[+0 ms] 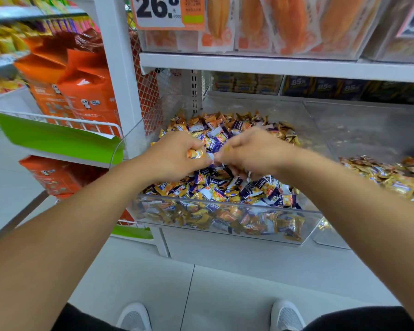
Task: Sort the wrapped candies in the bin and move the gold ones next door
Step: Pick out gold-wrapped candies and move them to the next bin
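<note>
Blurring right hand [251, 151], fingers unclear

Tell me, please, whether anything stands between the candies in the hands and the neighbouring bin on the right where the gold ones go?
Only the clear divider wall separates the mixed bin from the gold-candy bin. Both bins are open on top, so the left hand and right hand can probably lift candies over it; nothing else visible intervenes.

Bare forearms, no sleeves; dark trousers [359, 318]; white mesh-topped shoes [135, 316].

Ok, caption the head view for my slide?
Both hands pick wrapped candies over the mixed clear bin.
</note>
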A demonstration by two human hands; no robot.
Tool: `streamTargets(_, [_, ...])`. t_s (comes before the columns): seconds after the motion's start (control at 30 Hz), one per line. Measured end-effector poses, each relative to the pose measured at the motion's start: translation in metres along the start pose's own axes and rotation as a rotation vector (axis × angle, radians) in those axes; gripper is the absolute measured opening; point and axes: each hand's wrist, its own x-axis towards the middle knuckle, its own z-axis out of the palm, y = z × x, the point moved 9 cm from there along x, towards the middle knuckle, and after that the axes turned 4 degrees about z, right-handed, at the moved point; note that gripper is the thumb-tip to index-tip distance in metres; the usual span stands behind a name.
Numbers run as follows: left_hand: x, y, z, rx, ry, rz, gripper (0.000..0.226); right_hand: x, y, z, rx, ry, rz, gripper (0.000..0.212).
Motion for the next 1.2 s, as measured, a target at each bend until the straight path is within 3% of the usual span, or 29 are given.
streamTargets(0.07, [-0.002,-0.004,-0.006,0.028,0.038,0.008,0.006,0.008,-0.005,0.016,-0.408,0.039,-0.123,0.020])
streamTargets(0.13, [-0.004,-0.012,-0.011,0.053,0.051,-0.018,0.008,0.015,-0.006,0.019,-0.700,0.154,-0.153,0.014])
streamTargets(0.3, [-0.010,-0.029,-0.024,0.077,0.058,-0.100,0.031,0.016,-0.008,0.013,-0.802,0.226,-0.150,0.010])
streamTargets(0.47, [-0.015,-0.039,-0.025,0.095,0.042,-0.175,0.038,0.006,-0.026,-0.026,-0.371,0.372,-0.225,0.012])
streamTargets(0.53, [-0.015,-0.041,-0.018,0.005,0.025,-0.208,0.032,0.011,-0.010,-0.028,0.121,0.269,-0.075,0.020])
streamTargets(0.63, [-0.019,-0.044,-0.004,-0.603,0.012,-0.387,0.019,0.009,0.003,0.010,1.098,-0.111,0.255,0.040])
streamTargets(0.7, [-0.024,-0.045,0.000,-0.907,0.017,-0.513,0.022,0.010,-0.001,0.016,1.321,-0.211,0.285,0.059])
streamTargets(0.83, [-0.037,-0.042,0.006,-1.307,0.009,-0.701,0.032,0.016,-0.002,0.015,1.390,-0.228,0.248,0.089])
streamTargets(0.93, [-0.040,-0.042,0.015,-1.598,0.019,-0.777,0.058,0.017,-0.005,0.018,1.408,-0.247,0.240,0.095])
streamTargets(1.03, [-0.036,-0.041,0.018,-1.815,-0.007,-0.744,0.080,0.016,-0.008,0.018,1.405,-0.242,0.245,0.096])
streamTargets(1.1, [-0.034,-0.036,0.014,-1.862,-0.023,-0.691,0.075,0.012,-0.009,0.017,1.362,-0.231,0.251,0.091])
streamTargets(1.2, [-0.027,-0.015,0.007,-1.776,-0.057,-0.580,0.046,-0.008,-0.006,0.005,1.196,-0.219,0.262,0.072])
